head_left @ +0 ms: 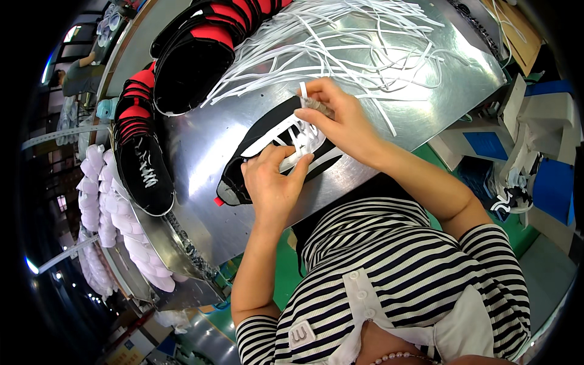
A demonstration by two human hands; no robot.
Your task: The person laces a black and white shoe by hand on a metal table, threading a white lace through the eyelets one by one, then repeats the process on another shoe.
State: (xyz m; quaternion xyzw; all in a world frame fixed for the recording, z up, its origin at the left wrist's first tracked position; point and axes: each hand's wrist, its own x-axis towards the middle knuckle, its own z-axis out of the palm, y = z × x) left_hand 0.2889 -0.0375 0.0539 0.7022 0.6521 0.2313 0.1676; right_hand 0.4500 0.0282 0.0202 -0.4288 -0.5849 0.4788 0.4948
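Observation:
A black shoe upper (258, 130) with white side stripes and a red tab lies slantwise on the metal table in front of me. White shoelace (309, 141) runs through its eyelets. My left hand (272, 182) rests over the near-left part of the upper, with thumb and forefinger pinched on the lace by the eyelets. At the upper's far end my right hand (344, 125) is closed on the lace, and a short white length sticks up past the fingers. Something greyish-brown shows between the right thumb and fingers; I cannot make out what it is.
Loose white laces (340, 52) spread across the far side of the metal table (207, 228). Stacked black-and-red shoe uppers (193, 76) stand at the far left, beside another row with a laced upper (145, 173). White padded pieces (131, 225) hang further left. Boxes (486, 137) stand at right.

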